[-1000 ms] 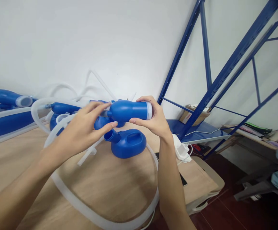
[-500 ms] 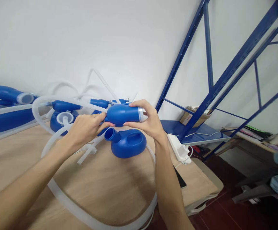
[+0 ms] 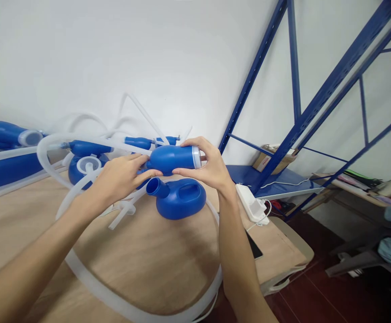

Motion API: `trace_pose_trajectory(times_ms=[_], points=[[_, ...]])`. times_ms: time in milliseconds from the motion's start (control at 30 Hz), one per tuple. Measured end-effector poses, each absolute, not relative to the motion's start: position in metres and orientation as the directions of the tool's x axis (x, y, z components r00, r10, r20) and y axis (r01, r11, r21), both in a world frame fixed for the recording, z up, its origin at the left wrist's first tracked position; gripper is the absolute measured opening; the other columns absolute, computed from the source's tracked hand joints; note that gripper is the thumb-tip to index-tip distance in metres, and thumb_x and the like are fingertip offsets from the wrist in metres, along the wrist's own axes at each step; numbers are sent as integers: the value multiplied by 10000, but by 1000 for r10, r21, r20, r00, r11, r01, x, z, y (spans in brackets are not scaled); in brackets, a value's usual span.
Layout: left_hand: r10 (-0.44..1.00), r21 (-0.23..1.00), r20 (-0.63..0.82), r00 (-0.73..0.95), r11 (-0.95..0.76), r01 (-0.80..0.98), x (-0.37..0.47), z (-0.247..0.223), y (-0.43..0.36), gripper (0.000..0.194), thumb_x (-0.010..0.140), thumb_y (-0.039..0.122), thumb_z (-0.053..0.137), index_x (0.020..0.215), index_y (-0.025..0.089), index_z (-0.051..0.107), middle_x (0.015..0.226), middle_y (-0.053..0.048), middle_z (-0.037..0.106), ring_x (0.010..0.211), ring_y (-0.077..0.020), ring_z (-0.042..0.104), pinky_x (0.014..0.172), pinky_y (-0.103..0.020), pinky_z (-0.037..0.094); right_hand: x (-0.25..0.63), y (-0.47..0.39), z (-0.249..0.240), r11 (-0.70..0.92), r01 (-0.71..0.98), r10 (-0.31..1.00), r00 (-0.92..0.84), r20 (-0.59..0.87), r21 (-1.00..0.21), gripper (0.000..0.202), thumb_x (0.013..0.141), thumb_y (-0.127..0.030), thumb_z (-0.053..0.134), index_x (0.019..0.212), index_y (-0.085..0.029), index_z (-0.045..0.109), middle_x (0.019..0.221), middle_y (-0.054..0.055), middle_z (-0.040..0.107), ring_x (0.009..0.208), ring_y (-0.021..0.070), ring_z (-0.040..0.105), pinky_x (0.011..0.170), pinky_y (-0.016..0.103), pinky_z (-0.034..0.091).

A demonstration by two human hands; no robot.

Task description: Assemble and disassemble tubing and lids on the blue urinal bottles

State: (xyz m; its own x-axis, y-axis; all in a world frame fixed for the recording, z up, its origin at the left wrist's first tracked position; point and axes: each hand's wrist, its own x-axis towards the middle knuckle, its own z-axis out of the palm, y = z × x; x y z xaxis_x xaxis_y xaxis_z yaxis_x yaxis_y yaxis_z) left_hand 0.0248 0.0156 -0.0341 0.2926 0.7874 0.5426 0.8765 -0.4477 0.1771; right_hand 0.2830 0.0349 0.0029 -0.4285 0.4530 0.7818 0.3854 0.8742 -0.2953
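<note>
A blue bottle-shaped plastic piece with a clear collar point(image 3: 172, 158) lies level between my hands, above the table. My right hand point(image 3: 212, 166) grips its wide collared end from the right, thumb below and fingers on top. At the narrow end, my left hand point(image 3: 123, 176) is closed with thumb and fingers around the tip, which they partly hide. A translucent corrugated hose point(image 3: 128, 146) runs up to that end behind my left fingers. Just below stands a blue urinal bottle point(image 3: 181, 202) with an open neck pointing up and left. A clear flanged tube point(image 3: 123, 215) lies to its left.
More blue bottle pieces point(image 3: 5, 131) and hoses lie along the wall at left. A long hose point(image 3: 104, 294) loops over the wooden table point(image 3: 141, 260). At right are a white power strip point(image 3: 251, 204), a phone point(image 3: 255, 246) and a blue metal rack point(image 3: 311, 116).
My view has shifted slightly. My left fingers have changed their hold a little at the narrow end; the blue piece stays between both hands.
</note>
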Motion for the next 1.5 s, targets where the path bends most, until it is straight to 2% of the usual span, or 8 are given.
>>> trace_pose_trajectory(times_ms=[133,333,533,800,967,1167,1333,1500], points=[[649,251,731,210,-542,802,28,-28,-1,574,962,727,547,1094,214,765,1056,-94,800,941,-304,733,811,-366,511,283,32,6,849,421,486,-385,784,-319,537,753,-586,896,1106,-252,668,1118,35,712,1042,249,671,949,428,548],[670,325,710,216,-584,744,41,-32,-3,511,973,640,512,1094,178,693,1036,-111,773,892,-284,712,799,-368,519,278,27,6,872,407,424,-346,837,-273,508,790,-547,850,1111,-247,595,1110,39,683,996,235,658,956,434,539],[795,356,537,282,-517,779,41,-38,9,448,951,636,423,754,236,457,650,-45,631,583,-212,557,610,-336,359,274,28,4,895,382,377,-368,850,-232,501,808,-549,819,1103,-246,550,1066,35,660,946,229,647,917,421,540],[869,489,414,270,-463,739,40,-42,15,562,845,758,511,652,230,514,546,0,553,547,-175,513,594,-312,334,280,33,3,926,340,328,-502,800,-166,495,834,-552,813,1136,-240,574,1115,60,660,1022,261,647,952,447,532],[938,537,262,227,-337,773,47,-40,16,668,778,790,615,518,228,366,524,1,472,523,-144,411,539,-318,292,290,43,-2,909,344,397,-543,740,-236,540,808,-549,858,1160,-240,589,1153,58,676,1063,260,656,1000,440,525],[949,651,-52,311,-204,731,39,-45,26,641,740,821,682,588,235,472,615,-19,571,551,-168,475,514,-315,349,287,52,-7,897,305,440,-680,587,-320,476,850,-506,846,1175,-253,608,1208,69,652,1137,265,639,1044,460,520],[734,773,-333,592,-147,617,7,-51,39,718,823,857,579,506,251,364,460,8,350,432,-129,284,463,-323,295,295,46,-1,934,211,349,-708,613,-288,340,887,-442,836,1123,-276,656,1271,70,625,1261,265,595,1148,492,462],[807,784,-218,549,-191,591,-9,-51,44,518,835,741,688,762,235,601,586,17,487,510,-145,437,494,-285,348,321,40,4,845,293,526,-610,592,-447,566,787,-479,914,1240,-271,646,1257,67,661,1224,283,628,1105,481,502]])
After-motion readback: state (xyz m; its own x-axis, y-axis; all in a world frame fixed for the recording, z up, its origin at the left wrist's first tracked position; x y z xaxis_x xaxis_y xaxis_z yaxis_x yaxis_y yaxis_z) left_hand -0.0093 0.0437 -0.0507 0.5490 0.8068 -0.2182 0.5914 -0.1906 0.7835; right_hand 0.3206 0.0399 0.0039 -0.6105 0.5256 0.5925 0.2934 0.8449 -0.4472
